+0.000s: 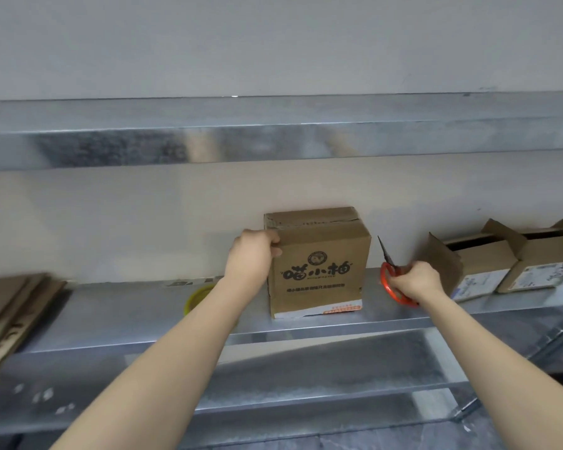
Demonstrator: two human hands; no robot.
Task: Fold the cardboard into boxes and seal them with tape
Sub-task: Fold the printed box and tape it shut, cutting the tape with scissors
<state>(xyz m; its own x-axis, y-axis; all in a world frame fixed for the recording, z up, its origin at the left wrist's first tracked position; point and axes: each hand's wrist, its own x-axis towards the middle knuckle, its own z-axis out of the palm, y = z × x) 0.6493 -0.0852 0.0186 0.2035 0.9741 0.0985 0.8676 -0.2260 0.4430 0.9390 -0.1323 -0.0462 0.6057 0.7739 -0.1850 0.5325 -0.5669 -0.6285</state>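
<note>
A closed brown cardboard box (319, 264) with black printed characters and tape across its top stands on the metal shelf (143, 319). My left hand (252, 254) grips its upper left edge, fingers curled over the corner. My right hand (418, 280) holds red-handled scissors (391, 280) just right of the box, blades pointing up. A yellow-rimmed tape roll (197, 300) lies on the shelf behind my left forearm, partly hidden.
Flat cardboard sheets (10, 313) are stacked at the shelf's left end. Two open-topped boxes (507, 264) with white labels stand at the right. Another metal shelf (273, 138) runs overhead, a lower one (306, 384) beneath. The wall is close behind.
</note>
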